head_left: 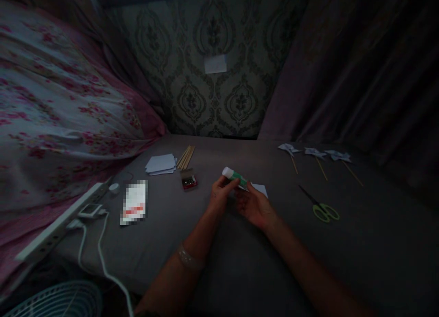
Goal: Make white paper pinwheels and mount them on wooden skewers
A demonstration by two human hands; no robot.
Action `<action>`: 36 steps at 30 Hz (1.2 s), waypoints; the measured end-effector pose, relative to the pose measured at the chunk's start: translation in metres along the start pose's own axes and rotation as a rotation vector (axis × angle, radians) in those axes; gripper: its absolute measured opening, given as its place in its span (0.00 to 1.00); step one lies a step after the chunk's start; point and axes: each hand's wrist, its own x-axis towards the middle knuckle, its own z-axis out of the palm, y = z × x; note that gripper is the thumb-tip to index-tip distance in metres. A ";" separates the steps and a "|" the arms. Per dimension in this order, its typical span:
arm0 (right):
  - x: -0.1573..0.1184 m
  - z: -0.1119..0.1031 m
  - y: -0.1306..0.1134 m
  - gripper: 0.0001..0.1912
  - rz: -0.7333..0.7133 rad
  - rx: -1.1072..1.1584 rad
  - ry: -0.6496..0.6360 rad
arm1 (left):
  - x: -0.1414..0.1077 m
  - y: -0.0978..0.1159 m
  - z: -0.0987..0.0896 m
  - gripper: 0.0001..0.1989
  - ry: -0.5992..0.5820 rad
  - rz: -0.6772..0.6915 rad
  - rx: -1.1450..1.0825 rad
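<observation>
A green and white glue stick [239, 177] is held between both hands above the middle of the table, its white end pointing up and left. My left hand [221, 191] is closed around the white-ended side. The fingers of my right hand [255, 205] are closed on the other end. Just behind my right hand lies a white piece of paper [260, 189], partly hidden by it. A small dark red box [189, 180] with its lid up, holding small pieces, stands left of my hands.
A stack of white paper [161, 164] and several wooden sticks [186, 157] lie at the back left. Paper pinwheels [314, 153] on sticks lie at the back right, with green-handled scissors [324, 212] nearer. At left are a power strip [58, 223], cables and a packet [135, 202].
</observation>
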 end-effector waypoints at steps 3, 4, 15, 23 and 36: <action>-0.005 -0.010 -0.008 0.09 -0.027 -0.095 0.079 | 0.009 0.007 -0.011 0.12 0.086 0.088 0.118; -0.006 -0.015 -0.012 0.07 -0.062 -0.124 0.106 | 0.012 0.010 -0.016 0.12 0.121 0.124 0.175; -0.002 -0.076 -0.044 0.08 -0.779 -0.802 0.494 | 0.033 0.026 -0.064 0.13 0.445 0.369 1.076; -0.003 -0.088 -0.040 0.15 -0.950 -1.385 0.657 | 0.046 0.022 -0.070 0.13 0.529 0.324 1.379; -0.011 -0.080 -0.037 0.09 -0.928 -1.608 0.640 | 0.054 0.025 -0.067 0.13 0.538 0.272 1.444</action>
